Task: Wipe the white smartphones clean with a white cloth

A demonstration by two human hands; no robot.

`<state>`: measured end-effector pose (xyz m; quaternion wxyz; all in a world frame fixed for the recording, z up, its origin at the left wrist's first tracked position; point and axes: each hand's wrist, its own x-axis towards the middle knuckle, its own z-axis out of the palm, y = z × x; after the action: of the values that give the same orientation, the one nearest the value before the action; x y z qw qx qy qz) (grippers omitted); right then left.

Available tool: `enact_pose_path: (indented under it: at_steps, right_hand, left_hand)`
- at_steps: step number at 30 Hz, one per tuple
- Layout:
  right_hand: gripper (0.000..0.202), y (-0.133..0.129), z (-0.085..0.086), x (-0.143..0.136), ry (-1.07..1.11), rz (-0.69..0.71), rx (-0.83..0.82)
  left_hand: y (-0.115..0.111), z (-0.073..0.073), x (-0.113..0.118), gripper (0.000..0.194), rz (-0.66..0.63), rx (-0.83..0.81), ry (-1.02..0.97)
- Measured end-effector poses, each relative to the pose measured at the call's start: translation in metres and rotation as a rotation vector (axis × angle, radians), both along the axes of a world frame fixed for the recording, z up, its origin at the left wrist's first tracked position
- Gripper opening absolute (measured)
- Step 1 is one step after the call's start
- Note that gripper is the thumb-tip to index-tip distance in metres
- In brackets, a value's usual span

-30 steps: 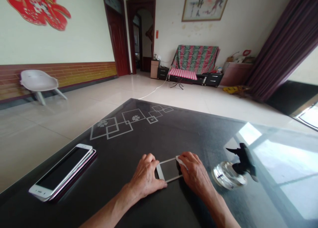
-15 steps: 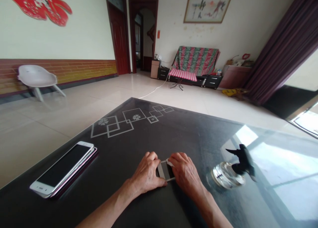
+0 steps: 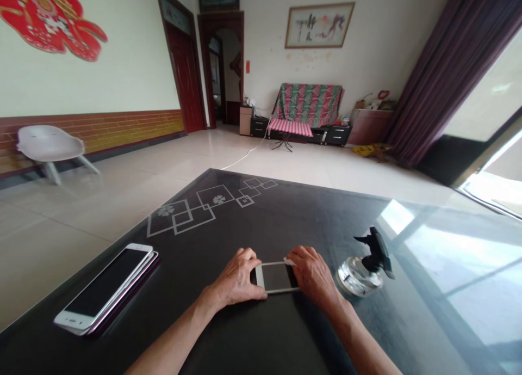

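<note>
A smartphone with a pale frame and dark screen lies sideways on the black table. My left hand holds its left end, thumb on the near edge and fingers on the far edge. My right hand is over the right end of the phone, fingers curled down on a small white wipe; only a corner of the wipe shows. To the right of this hand stands a clear spray bottle with a black trigger head.
Stacked phones, the top one white, lie at the left of the table. Past the table are a white chair, a small striped table and a cloth-draped object. Window light reflects off the tabletop's right side.
My right hand has slid rightward over the phone, and more of the screen shows between my hands. My left hand keeps its hold. The whole view has shifted a little.
</note>
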<state>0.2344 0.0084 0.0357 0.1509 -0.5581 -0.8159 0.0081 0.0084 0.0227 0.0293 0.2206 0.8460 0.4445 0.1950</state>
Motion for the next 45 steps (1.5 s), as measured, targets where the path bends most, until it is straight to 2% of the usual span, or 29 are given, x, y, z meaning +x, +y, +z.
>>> enact_pose_path:
  at_steps: [3, 6, 11, 15, 18, 21, 30, 36, 45]
  right_hand:
    - [0.026, -0.006, -0.001, 0.007, -0.015, -0.110, 0.013]
    - [0.025, -0.011, -0.001, 0.001, -0.027, -0.198, 0.029]
    - [0.023, -0.013, -0.002, -0.031, -0.019, -0.147, 0.024]
    - [0.014, -0.013, -0.006, -0.062, -0.012, -0.089, 0.003]
    - [0.012, -0.012, -0.006, -0.072, -0.004, -0.068, -0.007]
    - [0.013, -0.011, -0.003, -0.063, -0.007, -0.076, -0.012]
    - [0.026, -0.015, 0.001, -0.005, -0.008, -0.174, 0.006]
    - [0.026, -0.028, -0.002, 0.004, -0.014, -0.192, 0.020]
    - [0.026, -0.068, 0.000, 0.007, 0.034, -0.127, -0.015]
  left_hand:
    - [0.000, 0.002, 0.000, 0.049, 0.001, -0.008, 0.020]
    - [-0.001, 0.002, 0.000, 0.050, 0.003, -0.014, 0.020]
    - [-0.001, -0.004, -0.001, 0.052, 0.017, -0.011, -0.022]
    - [0.000, -0.010, -0.002, 0.047, 0.029, -0.017, -0.048]
    - [0.001, -0.013, -0.002, 0.043, 0.033, -0.010, -0.050]
    - [0.001, -0.012, -0.002, 0.045, 0.034, -0.009, -0.037]
    - [-0.001, -0.007, -0.003, 0.051, -0.010, -0.007, -0.031]
    - [0.004, -0.007, -0.004, 0.056, -0.061, -0.006, -0.038]
    - [0.010, -0.004, -0.004, 0.050, -0.126, 0.003, -0.002]
